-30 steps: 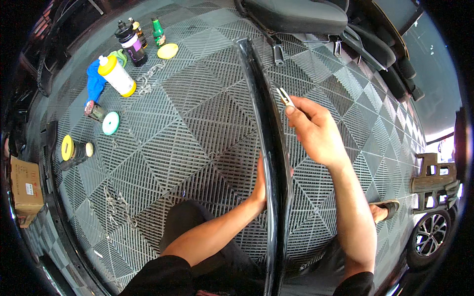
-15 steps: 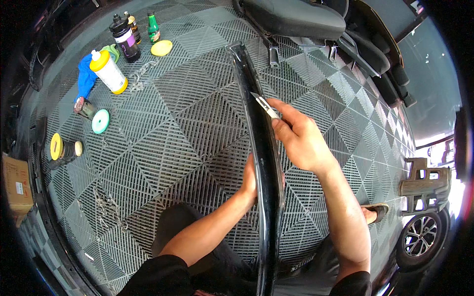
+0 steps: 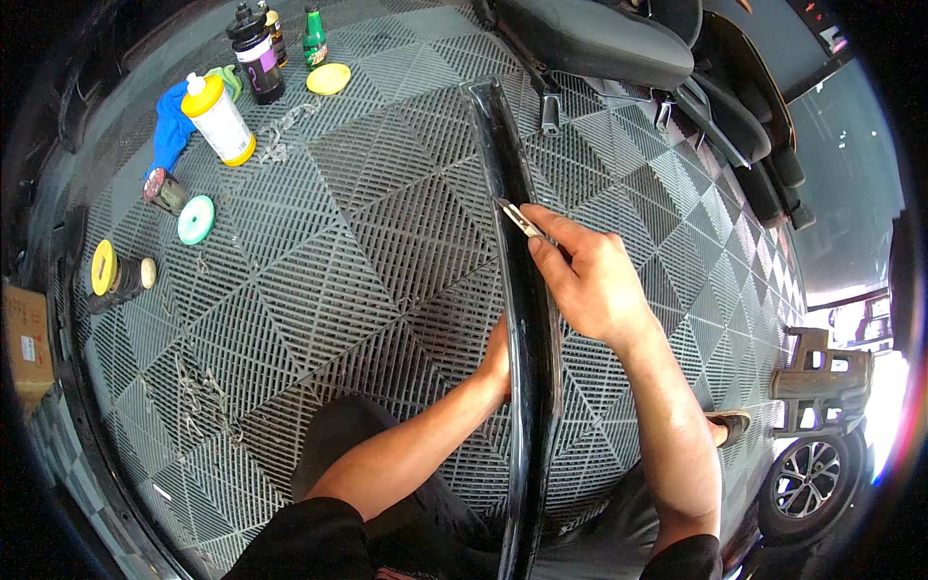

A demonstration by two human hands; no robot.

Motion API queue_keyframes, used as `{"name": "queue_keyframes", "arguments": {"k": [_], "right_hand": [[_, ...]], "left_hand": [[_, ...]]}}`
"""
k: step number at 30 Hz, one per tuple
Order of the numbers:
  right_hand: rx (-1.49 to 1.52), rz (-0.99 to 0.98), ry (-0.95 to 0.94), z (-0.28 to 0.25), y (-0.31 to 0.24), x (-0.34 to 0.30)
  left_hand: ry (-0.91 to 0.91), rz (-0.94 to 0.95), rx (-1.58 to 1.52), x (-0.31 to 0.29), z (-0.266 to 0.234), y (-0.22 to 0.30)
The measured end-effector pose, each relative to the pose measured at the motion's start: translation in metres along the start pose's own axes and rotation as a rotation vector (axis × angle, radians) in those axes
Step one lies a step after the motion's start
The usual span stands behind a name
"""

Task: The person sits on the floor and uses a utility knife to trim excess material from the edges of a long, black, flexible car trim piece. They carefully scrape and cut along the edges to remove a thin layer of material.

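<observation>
A long glossy black trim strip (image 3: pixel 530 387) stretches away from my body, between my legs and over the floor. My left hand (image 3: pixel 497 358) is wrapped around its underside from the left; the strip hides the fingers. In my right hand (image 3: pixel 594 290) a slim utility knife (image 3: pixel 522 222) is pinched between thumb and fingers. Its blade points up and left, and the tip is at the left edge of the strip, in the far half. Whether the blade cuts into anything there, I cannot tell.
Ribbed grey floor tiles (image 3: pixel 367 251) surround me. At far left are a yellow-capped white bottle (image 3: pixel 222 126), a dark bottle (image 3: pixel 256 63), a green bottle (image 3: pixel 315 43), a blue cloth (image 3: pixel 169 130) and polishing pads (image 3: pixel 196 220). Car seats (image 3: pixel 599 43) stand far right, a wheel (image 3: pixel 807 478) at right.
The knife has come nearer to me along the strip, with its tip now at the left edge. The view has shifted slightly. Both hands keep their holds.
</observation>
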State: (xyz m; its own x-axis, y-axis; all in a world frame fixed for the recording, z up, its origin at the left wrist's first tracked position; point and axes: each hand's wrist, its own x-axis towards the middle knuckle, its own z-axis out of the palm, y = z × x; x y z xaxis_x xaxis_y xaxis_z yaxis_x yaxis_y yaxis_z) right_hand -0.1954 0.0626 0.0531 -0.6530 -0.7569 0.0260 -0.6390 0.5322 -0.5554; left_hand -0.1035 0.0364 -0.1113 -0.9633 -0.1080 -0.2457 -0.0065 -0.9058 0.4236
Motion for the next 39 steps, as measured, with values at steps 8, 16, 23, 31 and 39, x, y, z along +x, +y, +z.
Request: {"name": "queue_keyframes", "arguments": {"k": [8,16,23,31,39], "right_hand": [[-0.046,0.015,0.007,0.0,0.0,0.001],[-0.05,-0.043,0.024,0.0,-0.001,0.002],[-0.141,-0.054,-0.045,-0.007,-0.011,0.006],[-0.086,-0.083,-0.053,-0.006,-0.007,0.003],[0.035,-0.045,0.034,0.0,-0.003,-0.001]], "left_hand": [[0.025,0.009,-0.022,0.001,-0.002,-0.004],[0.062,-0.004,0.017,-0.001,0.003,0.003],[0.112,-0.067,0.003,-0.005,0.009,0.011],[0.084,-0.039,0.011,-0.007,0.011,0.01],[0.08,-0.021,0.044,-0.011,0.015,0.012]]}}
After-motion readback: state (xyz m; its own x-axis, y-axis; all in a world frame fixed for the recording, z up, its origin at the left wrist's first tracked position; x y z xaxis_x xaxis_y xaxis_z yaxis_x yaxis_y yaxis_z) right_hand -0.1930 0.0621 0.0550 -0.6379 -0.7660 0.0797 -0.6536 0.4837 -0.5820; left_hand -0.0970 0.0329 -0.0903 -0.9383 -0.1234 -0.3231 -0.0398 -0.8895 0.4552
